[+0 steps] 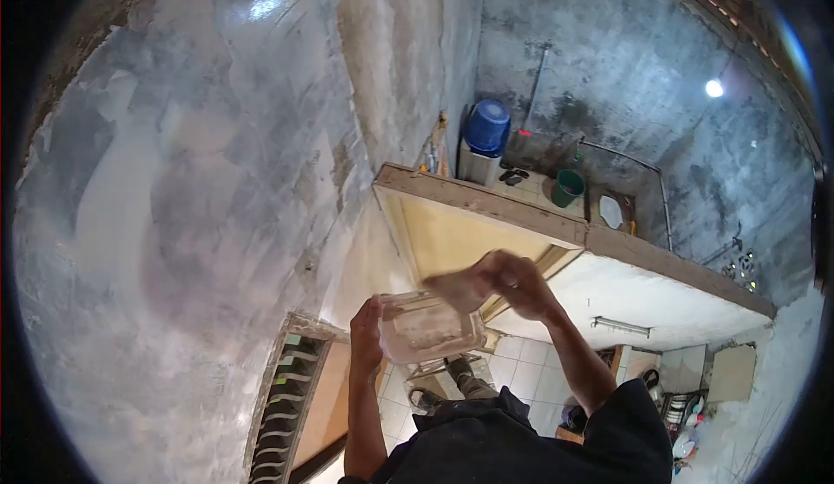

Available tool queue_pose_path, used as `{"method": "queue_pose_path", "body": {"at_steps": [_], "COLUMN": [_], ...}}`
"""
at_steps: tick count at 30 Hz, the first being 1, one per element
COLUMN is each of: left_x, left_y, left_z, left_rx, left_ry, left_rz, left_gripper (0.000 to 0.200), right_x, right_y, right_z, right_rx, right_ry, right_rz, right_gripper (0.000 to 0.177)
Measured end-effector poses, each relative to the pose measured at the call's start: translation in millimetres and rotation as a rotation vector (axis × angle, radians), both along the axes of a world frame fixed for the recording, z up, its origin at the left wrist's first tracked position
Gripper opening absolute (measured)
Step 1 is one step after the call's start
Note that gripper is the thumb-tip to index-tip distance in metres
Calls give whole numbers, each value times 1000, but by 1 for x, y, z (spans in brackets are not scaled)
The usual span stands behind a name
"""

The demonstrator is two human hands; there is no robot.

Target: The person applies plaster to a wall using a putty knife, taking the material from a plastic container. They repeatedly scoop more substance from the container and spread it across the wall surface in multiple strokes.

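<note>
My left hand (367,338) grips the left side of a clear plastic container (432,328), its thumb at the rim. The container is rectangular and shallow, with pale smears inside. My right hand (514,282) is closed, above the container's upper right corner. A blurred, flat, brownish shape (456,289) reaches left from it over the container's far rim; I cannot tell what it is.
At the left stands a tall wall (200,188) with patchy grey and whitish coating. A wooden beam (486,202) tops a partition ahead. Beyond it are a blue bucket (487,128) and a green bucket (568,187). My feet (460,371) are high above the white floor tiles (526,362).
</note>
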State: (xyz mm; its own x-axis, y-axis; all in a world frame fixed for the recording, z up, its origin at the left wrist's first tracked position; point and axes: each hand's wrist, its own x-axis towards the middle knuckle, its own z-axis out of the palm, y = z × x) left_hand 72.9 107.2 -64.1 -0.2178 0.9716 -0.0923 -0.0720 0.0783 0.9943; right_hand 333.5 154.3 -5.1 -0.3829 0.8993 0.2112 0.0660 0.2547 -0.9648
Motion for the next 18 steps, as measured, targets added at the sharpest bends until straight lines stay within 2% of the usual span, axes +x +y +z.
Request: {"method": "queue_pose_path", "body": {"at_steps": [2, 4, 6, 8, 13, 16, 18], "left_x": [10, 19, 18, 16, -2, -10, -15], "left_y": [6, 5, 3, 0, -9, -18, -22], "left_z": [4, 12, 15, 15, -4, -3, -3], "left_rx": [12, -7, -19, -32, 101, -18, 5], "left_ry": [-24, -151, -167, -182, -85, -78, -58], "left_rz": [-106, -168, -176, -165, 43, 114, 126], "left_gripper": [36, 38, 37, 36, 35, 35, 35], "right_x": [-10, -20, -30, -39, -58, -63, -65], "right_y": [-11, -18, -24, -26, -40, -37, -29], "right_z": [24, 23, 26, 9, 0, -5, -3], "right_rx": [248, 273, 519, 533, 604, 561, 515], "right_ry": [-260, -513, -649, -751, -697, -717, -686], "right_rz": [147, 215, 214, 239, 296, 377, 382], "right_gripper": [10, 10, 15, 17, 23, 22, 20]}}
